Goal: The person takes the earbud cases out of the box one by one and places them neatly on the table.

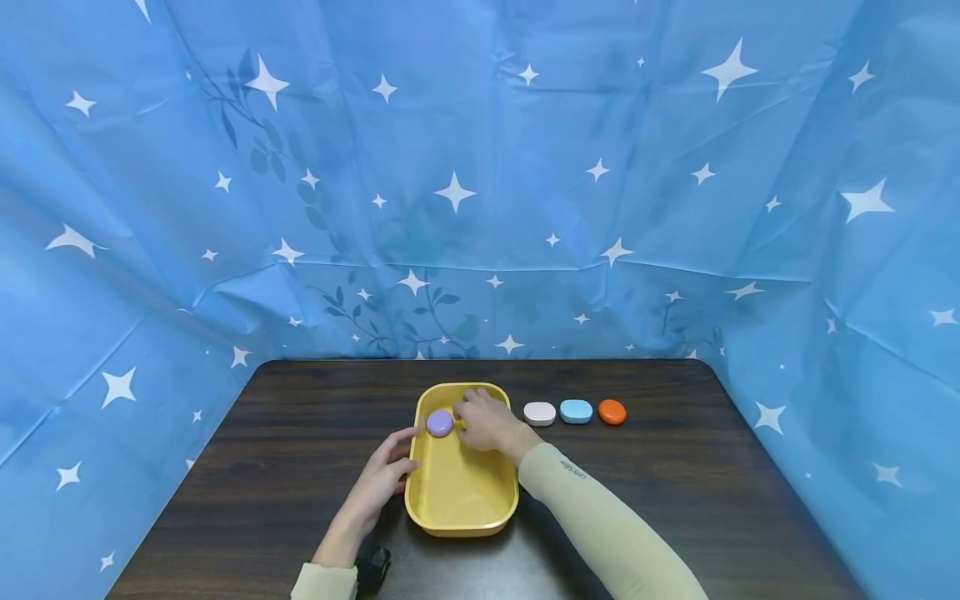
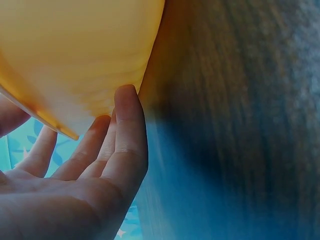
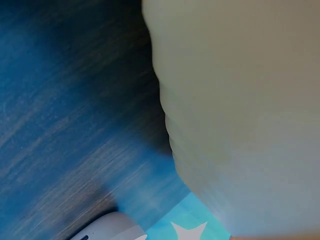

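A yellow rectangular tray (image 1: 461, 521) with rounded corners stands on the dark wooden table. Inside it, near the far left corner, lies a round purple case (image 1: 439, 423). My right hand (image 1: 487, 421) reaches into the tray's far right part, fingers bent downward. A small bright yellow piece (image 1: 460, 425) shows between its thumb and fingers, mostly covered by the hand. My left hand (image 1: 382, 475) is at the tray's left side, its loosely extended fingertips against the wall. The left wrist view shows those fingers (image 2: 127, 130) touching the tray's outer side (image 2: 75, 55).
To the right of the tray, a white oval case (image 1: 539, 414), a light blue oval case (image 1: 576, 412) and an orange round case (image 1: 612, 412) lie in a row. A blue curtain (image 1: 480, 167) with white stars hangs behind the table. A beige sleeve (image 3: 240, 110) fills much of the right wrist view.
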A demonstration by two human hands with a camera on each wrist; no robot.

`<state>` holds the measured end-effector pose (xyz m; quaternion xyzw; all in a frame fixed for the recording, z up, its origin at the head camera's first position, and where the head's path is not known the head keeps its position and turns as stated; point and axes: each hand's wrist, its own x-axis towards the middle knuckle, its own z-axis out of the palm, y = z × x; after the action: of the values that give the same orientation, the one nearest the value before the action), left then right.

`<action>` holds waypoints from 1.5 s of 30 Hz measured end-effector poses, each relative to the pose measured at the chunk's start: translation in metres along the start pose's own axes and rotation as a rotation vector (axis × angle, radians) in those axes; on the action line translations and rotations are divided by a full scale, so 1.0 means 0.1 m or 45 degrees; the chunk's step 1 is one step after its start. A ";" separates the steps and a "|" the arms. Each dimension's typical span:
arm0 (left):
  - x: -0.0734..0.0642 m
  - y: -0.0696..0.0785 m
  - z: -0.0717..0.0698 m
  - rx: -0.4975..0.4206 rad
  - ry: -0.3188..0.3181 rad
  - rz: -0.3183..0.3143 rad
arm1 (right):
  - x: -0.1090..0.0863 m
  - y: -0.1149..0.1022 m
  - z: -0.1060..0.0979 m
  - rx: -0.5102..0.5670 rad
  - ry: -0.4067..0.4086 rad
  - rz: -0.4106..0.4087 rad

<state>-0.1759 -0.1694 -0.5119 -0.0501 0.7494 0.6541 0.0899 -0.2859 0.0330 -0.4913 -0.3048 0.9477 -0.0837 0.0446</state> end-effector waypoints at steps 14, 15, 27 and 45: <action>-0.01 -0.01 -0.01 -0.044 -0.037 0.025 | -0.03 -0.02 -0.01 -0.024 -0.099 0.007; 0.00 -0.01 -0.01 -0.043 -0.036 0.024 | -0.03 -0.03 -0.01 -0.016 -0.105 0.006; 0.01 -0.01 -0.03 -0.031 -0.021 0.022 | -0.07 -0.05 -0.02 0.003 -0.163 -0.014; 0.01 -0.02 -0.01 -0.045 -0.014 0.018 | -0.15 -0.10 -0.04 0.044 -0.116 -0.052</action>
<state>-0.1764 -0.1707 -0.5138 -0.0430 0.7376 0.6680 0.0884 -0.2686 0.0338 -0.4853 -0.3266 0.9367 -0.0870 0.0912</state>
